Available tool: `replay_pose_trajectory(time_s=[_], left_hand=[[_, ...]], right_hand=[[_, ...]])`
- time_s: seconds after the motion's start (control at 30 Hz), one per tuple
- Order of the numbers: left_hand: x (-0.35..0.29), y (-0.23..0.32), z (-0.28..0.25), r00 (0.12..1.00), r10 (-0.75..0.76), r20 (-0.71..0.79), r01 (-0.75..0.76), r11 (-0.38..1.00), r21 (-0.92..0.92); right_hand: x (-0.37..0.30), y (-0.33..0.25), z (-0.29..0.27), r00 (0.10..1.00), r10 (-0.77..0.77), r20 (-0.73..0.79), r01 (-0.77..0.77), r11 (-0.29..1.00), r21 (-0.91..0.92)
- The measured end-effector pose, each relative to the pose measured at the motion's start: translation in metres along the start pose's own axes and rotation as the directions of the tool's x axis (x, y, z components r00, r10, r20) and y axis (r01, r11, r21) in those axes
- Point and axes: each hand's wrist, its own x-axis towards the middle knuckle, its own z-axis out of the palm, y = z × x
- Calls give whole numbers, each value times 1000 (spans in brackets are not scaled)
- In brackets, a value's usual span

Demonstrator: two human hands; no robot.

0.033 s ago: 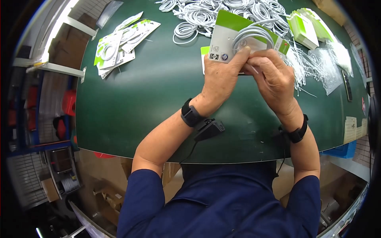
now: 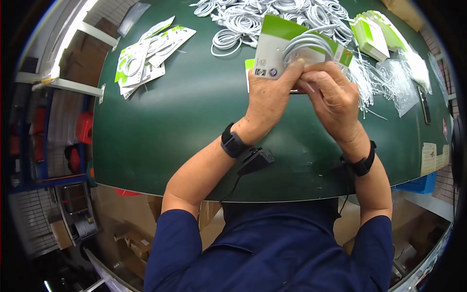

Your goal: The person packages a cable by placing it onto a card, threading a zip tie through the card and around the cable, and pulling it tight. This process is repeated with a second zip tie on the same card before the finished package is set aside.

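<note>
My left hand is closed on a green-and-white packaging card, thumb on its face and fingers behind. A coiled light-grey cable lies against that card. My right hand is pinched at the card's lower edge, close to the left thumb. What sits between its fingertips is too small and hidden to make out. Behind the left hand, the corner of another green-and-white card shows on the table.
Coiled grey cables are heaped at the far middle of the green table. Carded cables lie far left. Stacked cards, loose white cable ties and a clear plastic bag are at the right. A black device hangs by my left wrist.
The card and both hands have shifted very slightly to the left. The grip looks the same.
</note>
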Motion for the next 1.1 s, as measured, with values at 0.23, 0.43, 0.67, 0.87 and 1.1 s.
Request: replay_pose_trajectory(time_s=[0.23,0.43,0.67,0.87,1.1], left_hand=[[-4,-5,-4,996,88,-20,-88,996,-1],[1,-8,1,998,53,21,-52,997,-51],[-1,0,4,1000,13,6,-13,1000,-11],[-2,6,8,1000,15,19,-15,1000,-13],[-3,9,7,1000,-15,25,15,999,-33]], right_hand=[[-11,-9,14,995,61,-85,-62,998,-4],[-15,0,13,978,-69,-196,60,997,-48],[-21,-6,8,984,-89,-157,80,995,-65],[-19,-15,6,979,-94,-182,90,995,-33],[-24,-20,12,975,-66,-214,86,993,85]])
